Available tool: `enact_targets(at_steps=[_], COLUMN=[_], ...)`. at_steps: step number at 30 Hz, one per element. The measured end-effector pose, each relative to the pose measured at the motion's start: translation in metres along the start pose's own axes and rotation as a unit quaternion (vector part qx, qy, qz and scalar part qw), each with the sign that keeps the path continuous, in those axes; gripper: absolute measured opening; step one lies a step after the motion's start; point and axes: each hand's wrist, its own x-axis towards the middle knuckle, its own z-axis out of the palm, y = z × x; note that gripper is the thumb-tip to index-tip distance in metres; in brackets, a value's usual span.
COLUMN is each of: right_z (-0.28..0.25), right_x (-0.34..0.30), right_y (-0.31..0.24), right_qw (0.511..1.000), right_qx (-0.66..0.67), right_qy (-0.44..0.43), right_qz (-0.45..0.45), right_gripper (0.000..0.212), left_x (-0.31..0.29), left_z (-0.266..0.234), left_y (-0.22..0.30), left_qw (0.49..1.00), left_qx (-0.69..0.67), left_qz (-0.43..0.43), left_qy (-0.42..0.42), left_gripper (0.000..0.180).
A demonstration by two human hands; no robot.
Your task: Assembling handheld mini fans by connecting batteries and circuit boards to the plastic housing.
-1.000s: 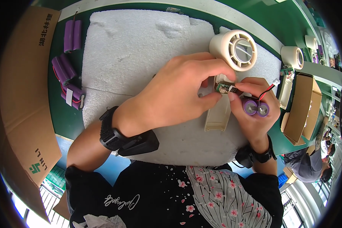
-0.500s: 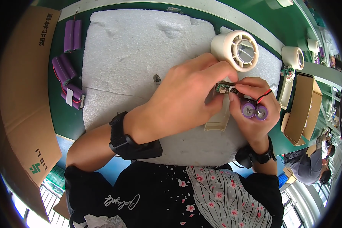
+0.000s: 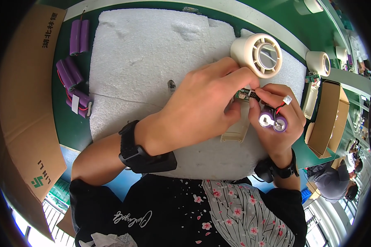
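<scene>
Battery packs (image 3: 75, 38) flank the foam slab's (image 3: 136, 49) left edge, an open carton (image 3: 317, 113) its right, as left hand (image 3: 208, 99) and right hand (image 3: 292, 120) fingers pinch a circuit board (image 3: 242, 95).

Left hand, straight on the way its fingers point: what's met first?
Likely the small green circuit board at the fingertips of the left hand, then the right hand; depth is hard to judge.

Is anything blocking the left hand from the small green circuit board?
Nothing visible stands between the left hand and the small green circuit board. The right hand, at the board's right end, holds the purple twin-cylinder battery pack aside.
</scene>
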Motion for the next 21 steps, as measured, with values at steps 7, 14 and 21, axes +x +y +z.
enact_targets(at_steps=[7, 14, 21], right_z=[-0.001, -0.003, 0.000], right_x=[-0.002, -0.001, -0.004], right_y=[0.001, 0.003, -0.003], right_qw=[1.000, 0.999, 1.000], right_qx=[-0.008, -0.018, -0.001], right_qy=[-0.010, -0.012, -0.017], right_qz=[-0.011, -0.030, 0.025], right_gripper=[0.036, 0.039, 0.034], left_x=[0.002, 0.010, 0.008], left_z=[-0.004, -0.018, -0.015], left_y=[-0.002, -0.003, -0.012], left_qw=[0.999, 0.996, 0.995], left_qx=[-0.029, -0.069, -0.083], left_qz=[0.004, 0.010, 0.023], left_qy=[-0.016, -0.051, -0.041], left_gripper=[0.036, 0.034, 0.030])
